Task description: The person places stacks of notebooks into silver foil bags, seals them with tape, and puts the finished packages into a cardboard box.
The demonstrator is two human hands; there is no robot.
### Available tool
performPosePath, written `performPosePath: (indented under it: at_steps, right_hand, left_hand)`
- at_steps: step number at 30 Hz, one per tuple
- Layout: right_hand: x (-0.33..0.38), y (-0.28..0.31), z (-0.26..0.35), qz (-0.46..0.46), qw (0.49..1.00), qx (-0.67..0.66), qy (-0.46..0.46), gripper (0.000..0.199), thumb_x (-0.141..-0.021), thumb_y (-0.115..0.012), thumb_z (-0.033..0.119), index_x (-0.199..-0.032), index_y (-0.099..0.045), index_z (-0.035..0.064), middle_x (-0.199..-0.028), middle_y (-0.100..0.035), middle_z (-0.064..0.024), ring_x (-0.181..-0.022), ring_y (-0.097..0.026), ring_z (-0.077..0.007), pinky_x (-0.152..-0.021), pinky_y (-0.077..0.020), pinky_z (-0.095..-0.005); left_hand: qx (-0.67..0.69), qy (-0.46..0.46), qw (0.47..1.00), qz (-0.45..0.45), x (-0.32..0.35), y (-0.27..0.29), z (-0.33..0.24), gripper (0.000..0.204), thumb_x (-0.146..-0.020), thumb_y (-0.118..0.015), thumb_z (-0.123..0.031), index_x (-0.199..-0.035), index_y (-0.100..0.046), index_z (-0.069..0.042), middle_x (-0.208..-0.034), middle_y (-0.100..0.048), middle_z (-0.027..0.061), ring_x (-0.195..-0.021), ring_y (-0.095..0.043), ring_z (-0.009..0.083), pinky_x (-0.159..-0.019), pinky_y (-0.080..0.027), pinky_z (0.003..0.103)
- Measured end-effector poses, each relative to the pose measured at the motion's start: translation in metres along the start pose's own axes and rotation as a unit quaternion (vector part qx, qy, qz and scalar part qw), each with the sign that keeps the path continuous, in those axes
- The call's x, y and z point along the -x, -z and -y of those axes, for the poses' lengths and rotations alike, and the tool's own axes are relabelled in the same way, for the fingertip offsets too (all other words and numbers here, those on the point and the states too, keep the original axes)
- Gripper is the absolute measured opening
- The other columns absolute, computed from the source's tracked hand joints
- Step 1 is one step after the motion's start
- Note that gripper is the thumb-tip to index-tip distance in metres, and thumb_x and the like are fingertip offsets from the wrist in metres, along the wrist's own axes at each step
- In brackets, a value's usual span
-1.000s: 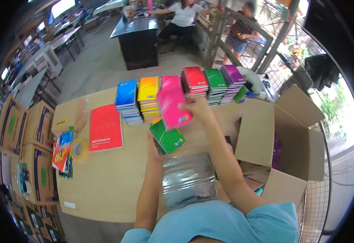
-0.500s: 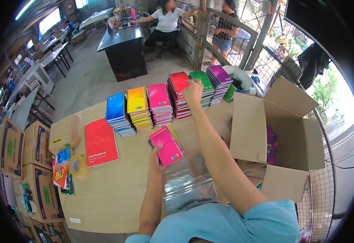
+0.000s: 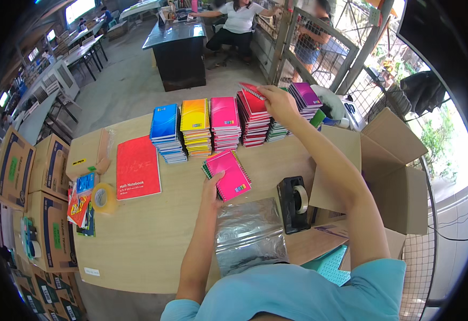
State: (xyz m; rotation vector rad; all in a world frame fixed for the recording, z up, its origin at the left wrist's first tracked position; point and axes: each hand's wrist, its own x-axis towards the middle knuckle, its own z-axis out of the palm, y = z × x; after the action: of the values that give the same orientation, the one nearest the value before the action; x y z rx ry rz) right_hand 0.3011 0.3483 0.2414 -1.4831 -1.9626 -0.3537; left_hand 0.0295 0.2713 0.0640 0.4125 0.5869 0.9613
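My left hand (image 3: 213, 188) grips a small set of spiral notebooks, with a pink notebook (image 3: 235, 175) on top and edges of other colours showing beneath. My right hand (image 3: 280, 105) pinches the right edge of a red notebook (image 3: 251, 90), which is tilted up above the red notebook stack (image 3: 254, 124). Left of that stack stand a pink stack (image 3: 225, 122), a yellow stack (image 3: 195, 124) and a blue stack (image 3: 166, 128). To the right, a green stack (image 3: 276, 131) is mostly hidden by my right hand and forearm, beside a purple stack (image 3: 306, 96).
Clear plastic bags (image 3: 249, 230) lie before me, beside a black tape dispenser (image 3: 293, 206). An open carton (image 3: 394, 192) stands at right. On the left are a large red notebook (image 3: 137, 168), a tape roll (image 3: 104, 198) and stacked boxes (image 3: 57, 230). Two people are beyond the table.
My right hand, earlier over the green and red stacks, now holds a red notebook lifted off its stack. The view has shifted, uncovering the tape dispenser. My left hand keeps its notebooks.
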Motion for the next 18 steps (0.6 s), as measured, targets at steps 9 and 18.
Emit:
performPosePath:
  at_steps: [9, 18]
  right_hand:
    - [0.062, 0.042, 0.049, 0.318, 0.813, -0.477, 0.102, 0.033, -0.069, -0.056, -0.009, -0.089, -0.077, 0.0074, -0.139, -0.052, -0.0118, -0.132, -0.045, -0.0263, -0.107, -0.0411, -0.0403]
    - [0.001, 0.022, -0.092, 0.222, 0.899, -0.157, -0.342, 0.036, -0.078, -0.067, 0.016, -0.113, -0.071, 0.0084, -0.115, -0.069, -0.0114, -0.11, -0.064, -0.028, -0.097, -0.0478, -0.0386]
  left_hand:
    - [0.048, 0.116, 0.99, 0.071, 0.021, -0.04, 0.007, 0.043, -0.094, -0.06, -0.02, -0.132, -0.049, -0.003, -0.121, -0.063, 0.0147, -0.107, -0.064, 0.0282, -0.093, -0.054, 0.045]
    - [0.042, 0.161, 0.984, 0.055, 0.034, -0.032, 0.013, 0.051, -0.087, -0.063, -0.018, -0.13, -0.048, 0.003, -0.121, -0.062, 0.0195, -0.107, -0.064, 0.0316, -0.093, -0.053, 0.046]
